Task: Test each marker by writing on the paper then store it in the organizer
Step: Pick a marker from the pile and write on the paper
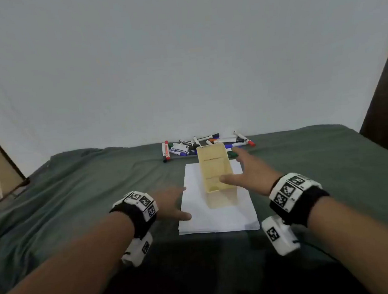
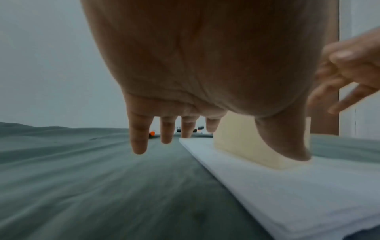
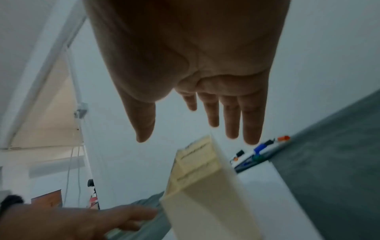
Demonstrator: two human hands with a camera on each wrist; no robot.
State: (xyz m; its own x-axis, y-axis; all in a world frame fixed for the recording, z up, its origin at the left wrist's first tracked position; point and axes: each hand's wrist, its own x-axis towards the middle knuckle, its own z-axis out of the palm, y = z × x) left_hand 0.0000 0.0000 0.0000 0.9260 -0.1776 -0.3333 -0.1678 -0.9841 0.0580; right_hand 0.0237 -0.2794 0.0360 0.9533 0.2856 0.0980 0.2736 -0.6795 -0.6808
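Over the green cloth (image 1: 80, 190), left hand (image 1: 169, 203) is lying flat with fingers spread and relaxed, thumb touching the paper (image 1: 217, 217) edge. Cream organizer (image 1: 215, 168) is standing on the paper. Right hand (image 1: 246, 175) is hovering beside it, fingers extended, holding nothing. Markers (image 1: 188, 146) are lying piled behind.

A tall cream plastic organizer (image 1: 215, 168) with divided compartments stands upright on a white paper stack (image 1: 217, 217) at frame centre, with capped white-barrelled markers (image 1: 202, 145) heaped just above it.
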